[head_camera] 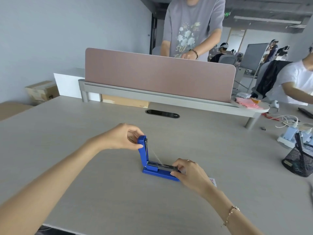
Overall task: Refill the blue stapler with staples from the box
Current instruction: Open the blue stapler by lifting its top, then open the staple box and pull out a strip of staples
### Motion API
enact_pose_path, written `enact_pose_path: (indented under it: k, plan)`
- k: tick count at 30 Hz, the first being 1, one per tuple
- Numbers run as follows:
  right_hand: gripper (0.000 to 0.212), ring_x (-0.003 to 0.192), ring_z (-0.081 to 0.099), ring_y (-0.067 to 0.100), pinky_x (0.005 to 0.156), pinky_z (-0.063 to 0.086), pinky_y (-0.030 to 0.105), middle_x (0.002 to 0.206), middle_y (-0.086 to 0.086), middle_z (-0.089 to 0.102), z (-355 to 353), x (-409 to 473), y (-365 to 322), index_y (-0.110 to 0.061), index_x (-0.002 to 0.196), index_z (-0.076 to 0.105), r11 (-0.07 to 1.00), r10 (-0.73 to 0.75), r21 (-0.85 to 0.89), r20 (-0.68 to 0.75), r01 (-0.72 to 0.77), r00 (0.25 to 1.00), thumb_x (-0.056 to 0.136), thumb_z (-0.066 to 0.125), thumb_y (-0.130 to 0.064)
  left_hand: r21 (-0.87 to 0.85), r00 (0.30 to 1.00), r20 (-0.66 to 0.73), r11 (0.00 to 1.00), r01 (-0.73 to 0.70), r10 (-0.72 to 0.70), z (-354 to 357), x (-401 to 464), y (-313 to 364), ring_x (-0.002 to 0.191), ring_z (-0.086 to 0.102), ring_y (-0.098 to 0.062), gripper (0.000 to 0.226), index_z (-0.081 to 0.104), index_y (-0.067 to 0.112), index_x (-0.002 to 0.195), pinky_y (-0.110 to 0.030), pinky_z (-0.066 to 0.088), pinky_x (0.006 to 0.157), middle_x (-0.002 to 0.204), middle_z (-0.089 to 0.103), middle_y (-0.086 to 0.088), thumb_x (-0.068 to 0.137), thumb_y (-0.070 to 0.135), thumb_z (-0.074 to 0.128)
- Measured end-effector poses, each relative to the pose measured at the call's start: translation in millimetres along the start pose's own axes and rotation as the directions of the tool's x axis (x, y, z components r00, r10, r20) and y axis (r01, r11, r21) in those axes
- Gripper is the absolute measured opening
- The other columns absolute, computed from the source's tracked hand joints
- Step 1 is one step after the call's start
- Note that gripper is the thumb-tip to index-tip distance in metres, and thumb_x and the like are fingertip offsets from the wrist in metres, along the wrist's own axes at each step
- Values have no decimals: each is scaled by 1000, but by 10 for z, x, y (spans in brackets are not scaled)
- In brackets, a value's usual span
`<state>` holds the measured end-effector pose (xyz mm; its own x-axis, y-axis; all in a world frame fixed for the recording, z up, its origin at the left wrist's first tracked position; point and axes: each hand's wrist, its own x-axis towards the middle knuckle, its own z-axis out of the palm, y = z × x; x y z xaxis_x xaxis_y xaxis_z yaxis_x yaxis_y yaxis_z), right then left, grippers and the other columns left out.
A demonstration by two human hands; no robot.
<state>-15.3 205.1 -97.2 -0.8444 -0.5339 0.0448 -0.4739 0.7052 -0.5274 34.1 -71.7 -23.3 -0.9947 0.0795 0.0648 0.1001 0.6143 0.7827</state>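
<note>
Two bare hands are shown at work on a blue stapler (153, 165) near the middle of a pale grey table (84, 175). The left hand (122, 138) is extended from the lower left with the forearm laid diagonally across the view; its thumb and fingers are pinched closed on the tip of the stapler's lid, which is held swung up, almost vertical. The right hand (189, 173) is brought in from the lower right, wrist bent slightly, and its fingertips are closed on the front end of the metal magazine, which lies level above the blue base. Whether staples are held between those fingertips cannot be told. A thin spring is seen stretched from the raised lid down to the magazine. The base is rested flat on the table. A ring is worn on the right hand and a fine bracelet (231, 214) on the right wrist.

Just behind the right wrist, a corner of a small white box (213, 181) with red marks is visible, the rest being hidden by the hand. Farther back, an oval cable port (162, 113) is set into the table before a mauve divider panel (159, 73). A black mesh pen holder (299, 160) stands at the right edge. Other persons are seen beyond the divider.
</note>
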Motion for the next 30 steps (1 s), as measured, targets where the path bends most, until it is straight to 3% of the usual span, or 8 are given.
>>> enact_pose_path:
  k: [6,9,14,18,23,26,28,30]
  plan:
    - [11,84,57,15,76,50,35,79,-11,55,-39,32,6,-27,94,58,997,-61,-37,44,63,997,84,60,-31,26,991,-35,991,130,-129,-171,-185,-467,81,72,-14,23,69,17,87,-18,55,77,88,77,1,72,5,81]
    - [13,86,57,17,78,50,35,86,-7,55,-52,46,7,-26,99,55,991,-101,-77,76,107,992,86,57,-29,78,982,-29,979,186,-184,-121,-305,-712,79,70,-12,24,70,19,84,-23,55,79,87,77,-1,68,9,85]
    - [26,89,49,15,78,43,29,100,-3,59,-34,66,3,-30,115,49,963,-203,-161,101,217,974,90,51,-22,160,980,-29,967,198,-196,25,-368,-870,72,68,-5,23,70,28,79,-31,53,79,78,75,12,65,23,87]
    - [38,101,50,17,88,47,37,113,-4,57,-1,55,-14,-35,120,44,954,-248,-141,119,263,961,89,48,-15,173,979,-37,964,203,-199,49,-375,-913,71,66,-4,21,69,29,76,-32,52,78,79,74,11,64,25,86]
    - [39,117,46,15,102,35,26,126,-6,55,-200,33,88,-29,123,51,957,-232,-162,59,238,971,85,60,-27,215,980,-14,957,196,-198,81,-314,-868,93,65,1,40,66,35,89,-26,51,88,96,71,14,55,49,82]
    - [39,115,49,9,97,43,27,125,-8,54,-430,-28,337,-30,120,54,983,-136,-125,25,138,990,83,64,-30,217,991,3,967,131,-134,159,-188,-702,103,61,2,64,65,36,98,-22,46,94,103,68,16,47,74,75]
    - [35,111,51,7,90,48,25,120,-12,53,-521,-105,487,-33,117,55,991,-81,-106,19,82,997,82,64,-34,226,995,23,970,85,-93,263,-84,-536,105,58,3,60,65,34,103,-20,43,96,103,67,17,56,71,73]
    - [33,114,49,6,93,39,20,116,-15,53,-560,-176,600,-31,115,57,990,-58,-125,12,60,998,83,64,-34,237,997,49,971,44,-57,400,27,-379,107,57,4,46,64,35,107,-21,42,98,104,67,18,68,58,75]
